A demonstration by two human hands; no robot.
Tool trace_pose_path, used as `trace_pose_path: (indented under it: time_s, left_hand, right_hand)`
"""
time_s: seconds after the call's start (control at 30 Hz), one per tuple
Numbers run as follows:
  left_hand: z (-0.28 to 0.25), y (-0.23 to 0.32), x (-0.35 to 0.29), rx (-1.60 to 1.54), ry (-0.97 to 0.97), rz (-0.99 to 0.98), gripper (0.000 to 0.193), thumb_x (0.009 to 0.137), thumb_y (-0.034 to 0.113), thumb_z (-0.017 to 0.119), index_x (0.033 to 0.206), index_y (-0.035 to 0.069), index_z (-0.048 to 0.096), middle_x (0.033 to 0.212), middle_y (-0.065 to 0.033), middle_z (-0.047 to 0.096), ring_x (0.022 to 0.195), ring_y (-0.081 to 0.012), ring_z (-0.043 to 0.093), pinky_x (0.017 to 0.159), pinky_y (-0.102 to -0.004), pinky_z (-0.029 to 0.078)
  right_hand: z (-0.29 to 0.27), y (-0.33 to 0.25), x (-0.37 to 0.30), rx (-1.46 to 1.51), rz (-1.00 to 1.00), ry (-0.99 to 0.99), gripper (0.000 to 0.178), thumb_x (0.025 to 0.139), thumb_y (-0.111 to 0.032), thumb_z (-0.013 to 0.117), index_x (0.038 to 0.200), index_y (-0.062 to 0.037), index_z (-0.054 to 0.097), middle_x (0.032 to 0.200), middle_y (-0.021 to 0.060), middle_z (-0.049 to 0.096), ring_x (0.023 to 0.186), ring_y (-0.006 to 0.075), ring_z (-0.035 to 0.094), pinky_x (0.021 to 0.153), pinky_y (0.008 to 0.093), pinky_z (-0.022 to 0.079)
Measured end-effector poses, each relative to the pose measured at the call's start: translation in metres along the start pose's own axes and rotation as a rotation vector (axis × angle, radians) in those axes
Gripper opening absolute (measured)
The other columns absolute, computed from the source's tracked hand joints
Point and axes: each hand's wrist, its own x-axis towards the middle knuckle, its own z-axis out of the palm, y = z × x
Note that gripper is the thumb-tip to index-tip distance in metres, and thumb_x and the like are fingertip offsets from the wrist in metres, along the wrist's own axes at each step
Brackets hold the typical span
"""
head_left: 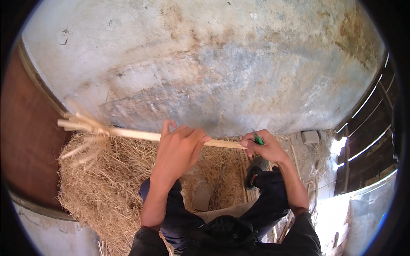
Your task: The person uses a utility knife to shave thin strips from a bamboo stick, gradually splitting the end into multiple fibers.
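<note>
You are holding a pale split cane level in front of a stained plaster wall. Your left hand is wrapping over the cane near its middle, fingers curled across the top. Your right hand is gripping the cane's near end together with a green-handled tool, whose blade is hidden. The cane's far end is splaying into several strips, blurred at the tips. A heap of dry straw is lying below, against a brown wooden panel. Your dark-trousered legs and one sandalled foot are showing beneath the hands.
</note>
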Motion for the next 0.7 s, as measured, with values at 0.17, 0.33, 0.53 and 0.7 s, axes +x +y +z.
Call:
trace_pose_path:
  time_s: [0.17,0.33,0.53,0.7]
  left_hand:
    - [0.024,-0.014,0.032,-0.081,0.184,0.024,0.01,0.104,0.017,0.075,0.108,0.009,0.078,0.097,-0.0066,0.073,0.097,-0.0273,0.066,0.106,-0.0491,0.041]
    - [0.064,-0.044,0.024,-0.125,0.848,-0.116,0.037,0.1,0.02,0.081,0.132,0.005,0.071,0.12,-0.0141,0.07,0.127,-0.0314,0.061,0.115,-0.0506,0.043]
    - [0.11,-0.063,0.005,-1.281,0.272,-0.367,0.07,0.114,0.058,0.054,0.159,0.004,0.049,0.132,-0.0175,0.071,0.126,-0.0349,0.07,0.111,-0.0514,0.057]
    - [0.118,-0.058,0.001,-1.769,0.111,-0.311,0.08,0.116,0.065,0.04,0.167,0.003,0.039,0.116,-0.0155,0.074,0.108,-0.0316,0.077,0.095,-0.0497,0.065]
  right_hand:
    - [0.016,0.015,-0.012,0.406,0.114,-0.031,0.034,0.115,-0.03,0.066,0.119,0.0017,0.077,0.076,-0.004,0.06,0.066,0.007,0.05,0.059,0.027,0.039]
    - [0.029,0.001,-0.01,0.359,0.03,0.185,0.038,0.117,-0.035,0.061,0.12,-0.0002,0.077,0.074,-0.0048,0.056,0.065,0.0054,0.047,0.058,0.0257,0.036]
    - [0.042,0.011,-0.006,0.364,0.126,0.005,0.037,0.117,-0.034,0.058,0.126,-0.0003,0.071,0.078,0.0,0.064,0.058,0.0044,0.046,0.054,0.0226,0.034]
    - [0.081,0.01,0.006,0.374,0.072,-0.068,0.033,0.12,-0.033,0.052,0.128,-0.0068,0.07,0.081,-0.0027,0.059,0.068,0.0046,0.049,0.062,0.0244,0.037]
